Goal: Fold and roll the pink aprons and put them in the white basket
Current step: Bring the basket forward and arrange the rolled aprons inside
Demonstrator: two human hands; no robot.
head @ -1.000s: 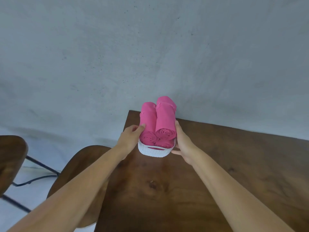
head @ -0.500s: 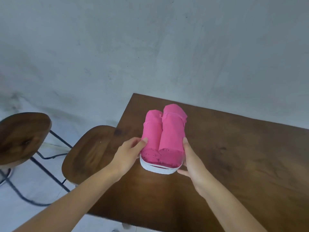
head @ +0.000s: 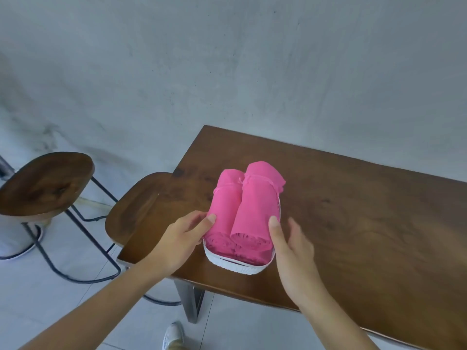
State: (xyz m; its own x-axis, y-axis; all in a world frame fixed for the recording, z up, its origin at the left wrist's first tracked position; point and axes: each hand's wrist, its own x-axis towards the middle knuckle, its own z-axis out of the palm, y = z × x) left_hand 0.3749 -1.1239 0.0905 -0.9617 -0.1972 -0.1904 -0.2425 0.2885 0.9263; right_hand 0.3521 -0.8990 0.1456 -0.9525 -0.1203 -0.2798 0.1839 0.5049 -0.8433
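The white basket sits on the brown wooden table, near its left front edge. Several rolled pink aprons fill it: a left roll and a right roll lie on top, with the ends of others showing beneath. My left hand grips the basket's left side, thumb pressed on the left roll. My right hand is at the basket's right side with straight, slightly blurred fingers; its thumb tip touches the right roll.
Two wooden stools with black metal legs stand left of the table, one close and one farther left. A grey wall runs behind. My white shoe is on the tiled floor by the table leg.
The basket has come from the table's far left corner towards me, and the view has tilted down. My right hand has loosened from the basket's side.
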